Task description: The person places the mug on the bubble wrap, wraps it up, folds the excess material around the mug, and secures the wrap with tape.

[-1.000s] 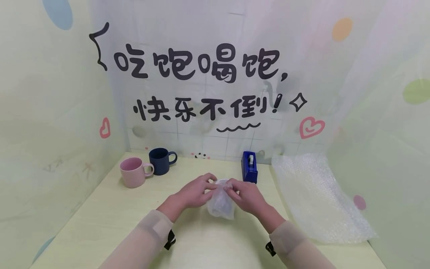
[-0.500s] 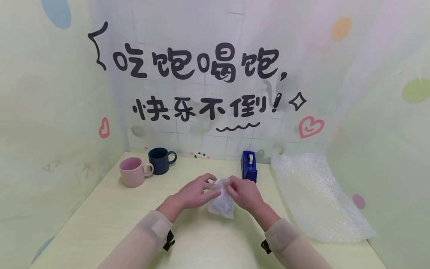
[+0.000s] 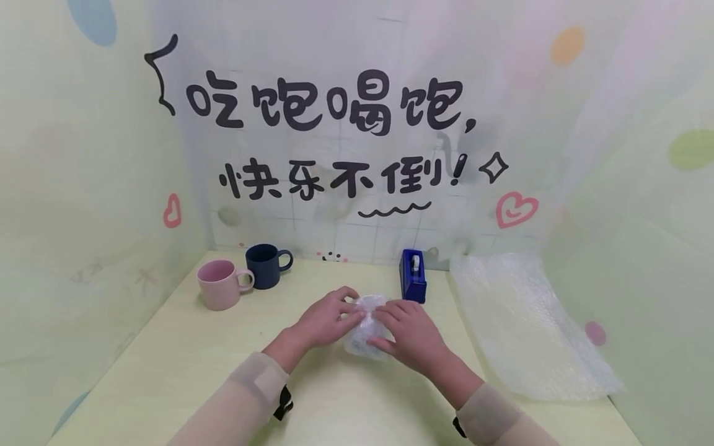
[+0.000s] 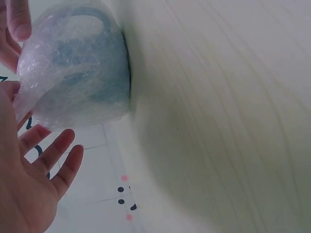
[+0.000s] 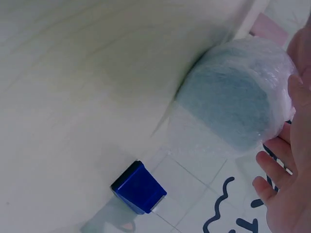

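The wrapped mug (image 3: 357, 344) sits on the table (image 3: 223, 371) at four o'clock from the left hand (image 3: 329, 319), which pinches the wrap (image 3: 369, 303), and at nine o'clock from the equally near right hand (image 3: 413, 334), whose loosely extended fingers rest against it, thumb apart.

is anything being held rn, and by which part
The left grip and right grip touch the wrap on the upper end of a mug; whether either pinches it can't be told.
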`<action>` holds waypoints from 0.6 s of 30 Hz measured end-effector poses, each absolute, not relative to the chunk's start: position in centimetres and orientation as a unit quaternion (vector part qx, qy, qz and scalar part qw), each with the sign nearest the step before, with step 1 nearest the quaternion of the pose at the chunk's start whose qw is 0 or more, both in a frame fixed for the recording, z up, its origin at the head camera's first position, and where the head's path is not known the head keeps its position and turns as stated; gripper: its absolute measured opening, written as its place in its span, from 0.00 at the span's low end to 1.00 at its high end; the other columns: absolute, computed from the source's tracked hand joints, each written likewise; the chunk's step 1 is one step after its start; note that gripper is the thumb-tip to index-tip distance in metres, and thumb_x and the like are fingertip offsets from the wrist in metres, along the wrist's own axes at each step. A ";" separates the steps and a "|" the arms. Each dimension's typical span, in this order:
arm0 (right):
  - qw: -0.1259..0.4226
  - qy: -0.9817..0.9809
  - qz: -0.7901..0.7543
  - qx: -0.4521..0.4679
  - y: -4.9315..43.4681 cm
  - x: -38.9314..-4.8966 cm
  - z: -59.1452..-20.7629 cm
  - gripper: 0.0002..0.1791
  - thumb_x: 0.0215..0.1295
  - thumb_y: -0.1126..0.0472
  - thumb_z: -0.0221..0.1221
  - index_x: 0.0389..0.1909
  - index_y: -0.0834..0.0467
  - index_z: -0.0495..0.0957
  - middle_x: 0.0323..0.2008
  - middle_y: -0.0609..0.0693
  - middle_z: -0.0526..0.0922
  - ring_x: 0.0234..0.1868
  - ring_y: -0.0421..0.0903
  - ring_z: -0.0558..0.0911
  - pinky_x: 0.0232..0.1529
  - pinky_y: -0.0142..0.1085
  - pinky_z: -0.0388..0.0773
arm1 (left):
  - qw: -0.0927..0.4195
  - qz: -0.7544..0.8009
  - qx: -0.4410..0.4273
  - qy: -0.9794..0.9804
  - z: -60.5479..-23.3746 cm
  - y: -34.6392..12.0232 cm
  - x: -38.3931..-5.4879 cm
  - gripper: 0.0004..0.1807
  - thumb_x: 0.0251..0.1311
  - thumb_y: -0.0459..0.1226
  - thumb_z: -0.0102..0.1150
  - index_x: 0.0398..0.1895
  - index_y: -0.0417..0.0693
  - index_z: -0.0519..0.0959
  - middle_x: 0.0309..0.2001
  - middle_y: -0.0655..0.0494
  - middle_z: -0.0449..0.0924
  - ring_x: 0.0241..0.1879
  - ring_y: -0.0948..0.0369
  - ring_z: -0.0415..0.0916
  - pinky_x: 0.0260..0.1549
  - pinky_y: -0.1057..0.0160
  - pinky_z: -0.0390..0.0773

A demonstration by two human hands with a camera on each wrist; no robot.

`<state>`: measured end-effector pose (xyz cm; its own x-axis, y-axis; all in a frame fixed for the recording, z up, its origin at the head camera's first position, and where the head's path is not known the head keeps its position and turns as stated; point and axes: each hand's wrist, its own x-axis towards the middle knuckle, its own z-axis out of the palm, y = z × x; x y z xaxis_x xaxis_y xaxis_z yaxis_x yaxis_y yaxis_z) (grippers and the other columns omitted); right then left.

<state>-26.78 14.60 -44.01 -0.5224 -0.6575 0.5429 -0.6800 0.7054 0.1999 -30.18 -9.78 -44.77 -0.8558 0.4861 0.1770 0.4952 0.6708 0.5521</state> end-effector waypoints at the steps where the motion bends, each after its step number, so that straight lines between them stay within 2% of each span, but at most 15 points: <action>1: 0.282 -0.883 0.011 0.376 14.6 -26.6 -44.2 0.30 0.66 0.37 0.73 0.58 0.54 0.88 0.56 0.48 0.92 0.60 0.50 0.87 0.64 0.47 0.83 | 0.012 -0.304 -0.267 -0.914 -44.8 -9.7 -30.1 0.23 0.82 0.51 0.54 0.61 0.47 0.90 0.69 0.49 0.78 0.67 0.48 0.77 0.69 0.41 0.80; 7: 0.198 -0.915 0.072 0.344 14.6 -26.6 -44.7 0.30 0.70 0.40 0.70 0.64 0.56 0.86 0.63 0.54 0.89 0.70 0.58 0.82 0.76 0.60 0.74 | 0.048 -0.302 -0.263 -0.915 -45.1 -8.9 -30.2 0.20 0.79 0.47 0.55 0.62 0.47 0.86 0.61 0.49 0.81 0.59 0.51 0.80 0.63 0.44 0.84; 12: 0.113 -0.923 0.178 0.322 14.5 -27.2 -44.4 0.27 0.71 0.44 0.71 0.62 0.57 0.86 0.63 0.55 0.89 0.76 0.66 0.76 0.79 0.76 0.57 | 0.050 -0.291 -0.262 -0.919 -45.0 -9.0 -30.1 0.17 0.80 0.47 0.56 0.63 0.54 0.84 0.57 0.51 0.80 0.51 0.56 0.79 0.54 0.50 0.85; 15: 0.060 -0.921 0.234 0.305 14.5 -27.5 -44.3 0.26 0.72 0.46 0.71 0.62 0.58 0.86 0.64 0.57 0.88 0.79 0.70 0.71 0.77 0.83 0.50 | 0.054 -0.262 -0.287 -0.920 -44.9 -9.6 -30.1 0.17 0.82 0.48 0.56 0.62 0.56 0.89 0.60 0.48 0.79 0.53 0.53 0.80 0.56 0.47 0.85; 18: 0.034 -0.915 0.256 0.309 14.5 -27.9 -44.4 0.24 0.74 0.48 0.70 0.62 0.60 0.84 0.64 0.59 0.88 0.78 0.73 0.73 0.78 0.77 0.59 | 0.039 -0.244 -0.313 -0.917 -44.7 -10.3 -30.0 0.22 0.80 0.52 0.58 0.66 0.55 0.87 0.73 0.47 0.76 0.66 0.46 0.79 0.67 0.40 0.81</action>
